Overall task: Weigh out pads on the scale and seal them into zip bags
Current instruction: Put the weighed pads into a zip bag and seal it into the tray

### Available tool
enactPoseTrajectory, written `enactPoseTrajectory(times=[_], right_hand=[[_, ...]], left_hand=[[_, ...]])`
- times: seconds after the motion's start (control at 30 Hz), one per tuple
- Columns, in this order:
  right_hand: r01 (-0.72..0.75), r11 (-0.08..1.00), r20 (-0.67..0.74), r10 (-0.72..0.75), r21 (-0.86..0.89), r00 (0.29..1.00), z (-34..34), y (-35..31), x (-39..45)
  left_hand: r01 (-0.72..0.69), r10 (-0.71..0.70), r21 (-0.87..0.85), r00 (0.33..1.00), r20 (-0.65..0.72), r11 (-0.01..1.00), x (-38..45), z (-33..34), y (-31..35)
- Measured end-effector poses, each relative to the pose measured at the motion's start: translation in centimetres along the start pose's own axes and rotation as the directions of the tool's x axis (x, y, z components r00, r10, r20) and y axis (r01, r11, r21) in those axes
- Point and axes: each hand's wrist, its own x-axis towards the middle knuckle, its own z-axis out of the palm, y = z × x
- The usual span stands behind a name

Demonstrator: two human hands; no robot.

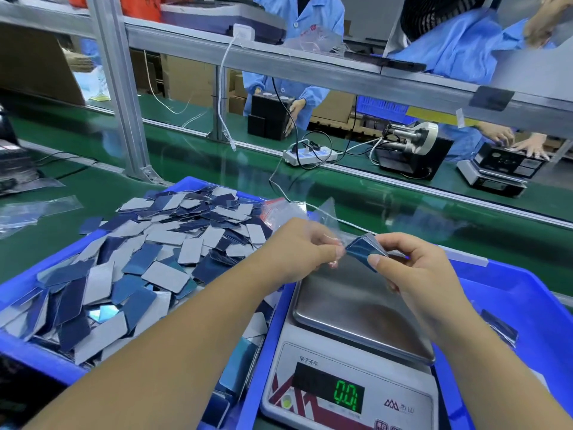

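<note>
Presently a small stack of pads is pinched by its edges in the right hand, thumb below and fingers curled over, held just above the bare scale pan. A clear zip bag is gripped at its mouth by the left hand, touching the stack's leading corner. Loose pads are heaped in the blue bin at 9 o'clock of the scale.

Handling, judged: pads are thin, light, semi-stiff, with glossy blue faces likely slippery; a stack may fan out, so a grip across the short edges is advised. The bag film is limp and is best held at both lips of the opening.

Writing noted: display shows 0.0; "电子天平" is printed above it. A brand mark at 3 o'clock of the display is too blurred to read.
</note>
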Motion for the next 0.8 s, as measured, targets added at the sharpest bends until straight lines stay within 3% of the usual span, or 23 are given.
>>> enactPoseTrajectory(times=[0.2,0.3,0.43,0.6,0.8], right_hand=[[-0.027,0.989,-0.05,0.02,-0.143,0.999,-0.03,0.24,0.11],[-0.045,0.94,-0.041,0.033,-0.337,0.999,-0.16,0.45,0.23],[0.021,0.784,0.135,0.08,-0.621,0.988,0.24,0.54,0.05],[0.08,0.736,0.183,0.061,-0.673,0.981,0.24,0.29,-0.01],[0.11,0.722,0.201,0.041,-0.683,0.979,0.26,0.52,-0.05]], left_hand=[[0.034,-0.051,-0.097,0.984,-0.173,0.995,0.35,-0.34,-0.12],[0.034,-0.047,-0.112,0.992,-0.114,0.993,0.37,-0.37,-0.28],[0.06,-0.063,-0.06,0.997,-0.053,0.996,0.43,-0.1,-0.6],[0.078,-0.078,0.003,0.997,0.012,0.997,0.22,0.13,-0.42],[0.078,-0.077,0.025,0.995,-0.057,0.997,0.2,0.08,-0.44]])
